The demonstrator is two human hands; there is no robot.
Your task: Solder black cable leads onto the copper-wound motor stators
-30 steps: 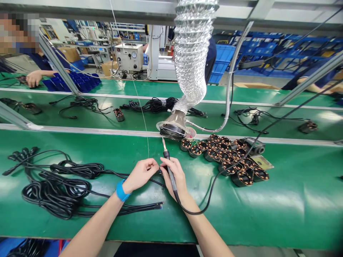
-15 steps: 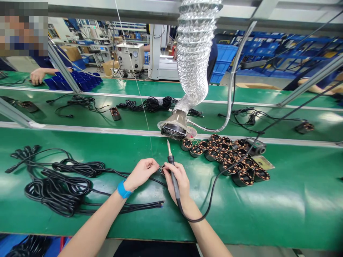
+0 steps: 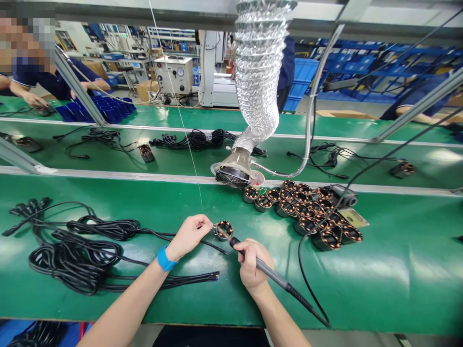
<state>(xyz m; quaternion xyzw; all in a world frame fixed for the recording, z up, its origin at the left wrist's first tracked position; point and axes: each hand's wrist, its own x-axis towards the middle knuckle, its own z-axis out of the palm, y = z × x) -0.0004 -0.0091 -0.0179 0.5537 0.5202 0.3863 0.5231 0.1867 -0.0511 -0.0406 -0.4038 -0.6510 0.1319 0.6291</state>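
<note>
My right hand (image 3: 256, 264) is wrapped round a soldering iron (image 3: 269, 271), whose tip points left into a small copper-wound motor stator (image 3: 224, 230) on the green bench. Just left of that stator, my left hand (image 3: 191, 236), with a blue band at its wrist, has thumb and finger pinched together. A thin solder wire (image 3: 195, 168) hangs from above and runs down to those fingers. What lies right at the fingertips is too small to see fully. Black cables (image 3: 162, 235) pass beneath my left hand, one ending below the stator.
Several more stators (image 3: 307, 209) stand grouped at the right. Coiled black cables (image 3: 79, 255) cover the left side. A fume extractor hood (image 3: 233, 171) on a silver duct (image 3: 258, 72) hangs ahead, beside a small round dish (image 3: 257, 178). Co-workers' arms show across the bench.
My right hand has moved right and down, away from the stator. The soldering iron has swung from pointing up to pointing left into the stator, which now shows. My left hand stays nearly still.
</note>
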